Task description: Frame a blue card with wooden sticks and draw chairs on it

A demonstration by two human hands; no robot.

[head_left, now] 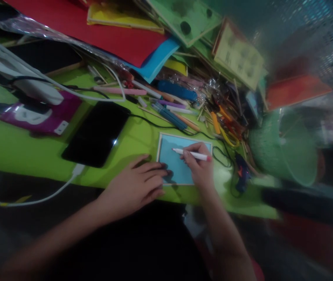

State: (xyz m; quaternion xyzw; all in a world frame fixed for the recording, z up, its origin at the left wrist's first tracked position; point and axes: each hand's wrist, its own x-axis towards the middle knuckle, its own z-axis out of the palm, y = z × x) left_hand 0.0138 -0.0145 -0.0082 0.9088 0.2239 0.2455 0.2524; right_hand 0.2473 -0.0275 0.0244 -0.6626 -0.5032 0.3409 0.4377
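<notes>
A small light-blue card [172,158] with a pale wooden border lies on the green table [23,148] near its front edge. My right hand [200,166] is closed around a white marker [191,154] with a red end, its tip resting on the card's upper middle. My left hand [139,183] lies flat with fingers stretched out, fingertips pressing the card's left lower edge.
A black tablet [96,132] with a white cable lies left of the card. Behind it are scattered pens and sticks [172,105], coloured paper sheets [119,35], scissors [227,128], a glue gun [242,171] and a green basket [283,152] on the right.
</notes>
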